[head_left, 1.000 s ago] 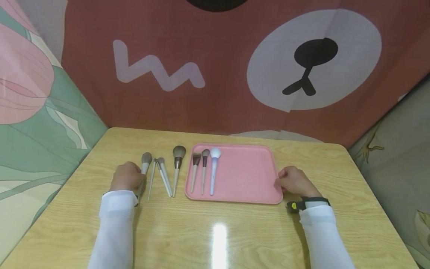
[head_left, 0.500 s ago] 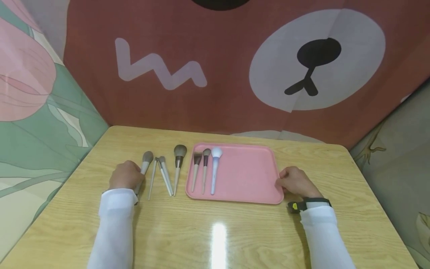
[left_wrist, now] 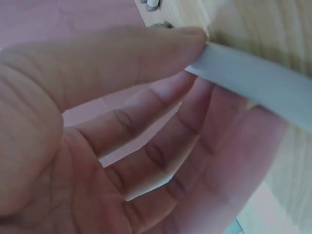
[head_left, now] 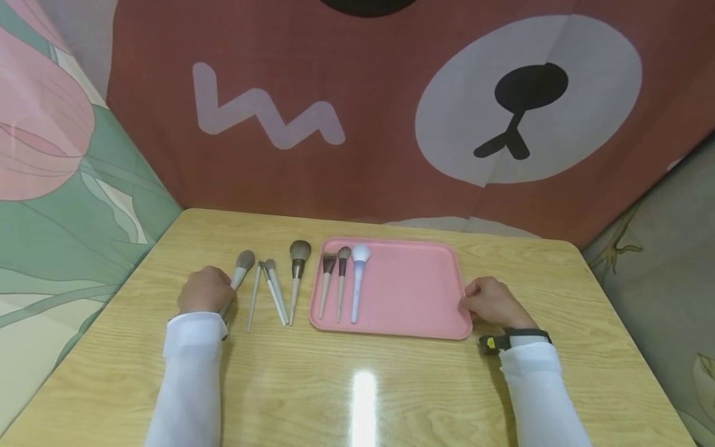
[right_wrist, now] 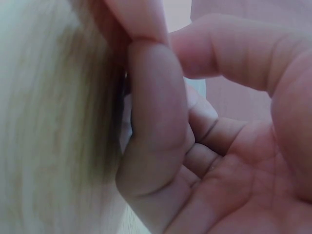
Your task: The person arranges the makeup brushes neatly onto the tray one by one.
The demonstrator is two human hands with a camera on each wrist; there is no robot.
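My left hand [head_left: 205,289] pinches the pale handle of the leftmost makeup brush [head_left: 240,271] between thumb and fingers. In the left wrist view that handle [left_wrist: 253,80] runs out past the thumb tip; in the head view its lower part is partly hidden by the hand. On the right, my right hand [head_left: 494,302] holds the right edge of a pink tray [head_left: 413,288], thumb on top. Inside the tray, along its left side, lie a flat dark brush [head_left: 326,279], a slim dark-ferruled brush [head_left: 342,279] and a white fluffy brush [head_left: 357,282].
Between the left hand and the tray lie a thin brush [head_left: 254,298], two small crossed brushes [head_left: 276,295] and a large dark-haired brush [head_left: 298,267]. They rest on a wooden table [head_left: 290,385]. A printed cloth [head_left: 368,180] hangs behind the table's far edge.
My left hand has shifted slightly left, swinging the brush's handle end left so the brush leans more. The right hand and tray have kept their places.
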